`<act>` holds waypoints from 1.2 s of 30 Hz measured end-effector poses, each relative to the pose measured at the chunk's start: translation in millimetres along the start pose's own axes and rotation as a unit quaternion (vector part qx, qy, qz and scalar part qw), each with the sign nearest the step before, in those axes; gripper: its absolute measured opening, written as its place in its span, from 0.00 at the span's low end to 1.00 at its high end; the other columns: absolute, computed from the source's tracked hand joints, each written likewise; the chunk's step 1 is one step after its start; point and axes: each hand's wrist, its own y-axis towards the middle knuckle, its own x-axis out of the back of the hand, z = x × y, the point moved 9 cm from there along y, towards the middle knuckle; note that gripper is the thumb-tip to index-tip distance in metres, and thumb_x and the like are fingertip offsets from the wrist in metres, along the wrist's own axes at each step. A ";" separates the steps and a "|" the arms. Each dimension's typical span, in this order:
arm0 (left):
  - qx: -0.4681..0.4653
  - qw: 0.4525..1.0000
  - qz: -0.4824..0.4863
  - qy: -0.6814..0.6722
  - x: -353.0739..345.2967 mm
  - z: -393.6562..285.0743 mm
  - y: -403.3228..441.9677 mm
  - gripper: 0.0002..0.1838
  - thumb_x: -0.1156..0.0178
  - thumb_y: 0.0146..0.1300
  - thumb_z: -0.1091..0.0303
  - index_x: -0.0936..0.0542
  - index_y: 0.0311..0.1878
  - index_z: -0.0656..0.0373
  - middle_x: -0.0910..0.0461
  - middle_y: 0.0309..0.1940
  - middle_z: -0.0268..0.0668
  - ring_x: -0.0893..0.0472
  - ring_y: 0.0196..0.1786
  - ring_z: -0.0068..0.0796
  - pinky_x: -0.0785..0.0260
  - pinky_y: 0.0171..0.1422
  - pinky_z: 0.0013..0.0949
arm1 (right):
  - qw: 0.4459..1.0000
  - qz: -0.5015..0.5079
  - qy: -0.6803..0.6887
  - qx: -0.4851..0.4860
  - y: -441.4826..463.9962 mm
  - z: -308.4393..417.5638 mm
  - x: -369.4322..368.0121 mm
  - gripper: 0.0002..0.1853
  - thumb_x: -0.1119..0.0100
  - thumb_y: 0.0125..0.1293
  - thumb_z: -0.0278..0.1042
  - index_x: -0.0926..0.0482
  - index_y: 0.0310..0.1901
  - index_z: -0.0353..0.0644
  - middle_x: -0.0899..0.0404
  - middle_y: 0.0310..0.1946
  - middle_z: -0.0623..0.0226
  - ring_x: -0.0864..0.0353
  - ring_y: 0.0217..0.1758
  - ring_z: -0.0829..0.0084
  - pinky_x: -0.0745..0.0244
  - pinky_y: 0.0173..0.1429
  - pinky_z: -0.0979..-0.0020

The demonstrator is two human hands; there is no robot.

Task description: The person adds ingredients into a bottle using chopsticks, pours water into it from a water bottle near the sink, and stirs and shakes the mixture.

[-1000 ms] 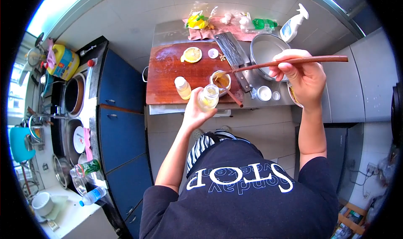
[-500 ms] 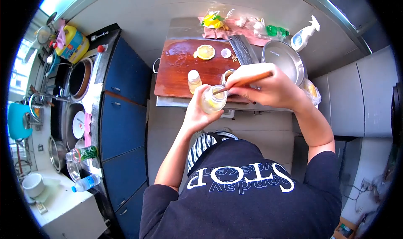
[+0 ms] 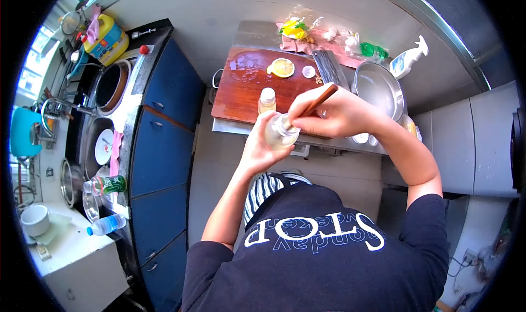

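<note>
My left hand is wrapped round a small clear glass jar with pale contents, its mouth tilted towards my right hand. Between the closed fingers of my right hand is a brown wooden stick, whose lower end goes into the jar's mouth. Just behind the jar, a small bottle with a white cap stands on the brown cutting board. Further back on the board lie a cut lemon half and a small white cap.
A dark cleaver-like blade lies beside a metal bowl on the right. Behind are a pink cloth, a green bottle and a white spray bottle. To the left is a counter with a sink above blue cabinets.
The stick has become steeper and sits deeper in the jar, with my right hand closer to its mouth. My view has shifted slightly, so the board appears further right.
</note>
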 end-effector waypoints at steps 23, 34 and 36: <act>-0.014 1.000 0.001 0.019 0.8 3.8 1.0 0.41 0.26 0.40 0.70 0.35 0.60 0.58 0.26 0.51 0.44 0.25 0.56 0.38 0.34 0.63 0.36 | 0.993 0.073 0.088 -0.023 3.3 -11.3 -8.7 0.06 0.42 0.64 0.27 0.21 0.38 0.34 0.20 0.33 0.63 0.23 0.36 0.73 0.28 0.43 0.73; -0.011 1.000 0.001 0.021 6.1 6.2 0.9 0.43 0.25 0.43 0.68 0.38 0.62 0.57 0.28 0.53 0.42 0.28 0.58 0.34 0.35 0.63 0.37 | 0.998 0.038 -0.037 0.031 3.2 -2.0 0.1 0.06 0.38 0.61 0.30 0.24 0.34 0.36 0.23 0.29 0.63 0.23 0.31 0.68 0.27 0.38 0.69; -0.018 0.999 0.000 0.035 7.0 6.2 -0.9 0.43 0.25 0.43 0.68 0.38 0.62 0.58 0.27 0.52 0.42 0.27 0.58 0.33 0.35 0.63 0.36 | 0.987 0.125 -0.098 0.034 3.0 -0.9 -17.0 0.05 0.39 0.60 0.27 0.25 0.31 0.38 0.25 0.26 0.60 0.25 0.28 0.60 0.28 0.36 0.68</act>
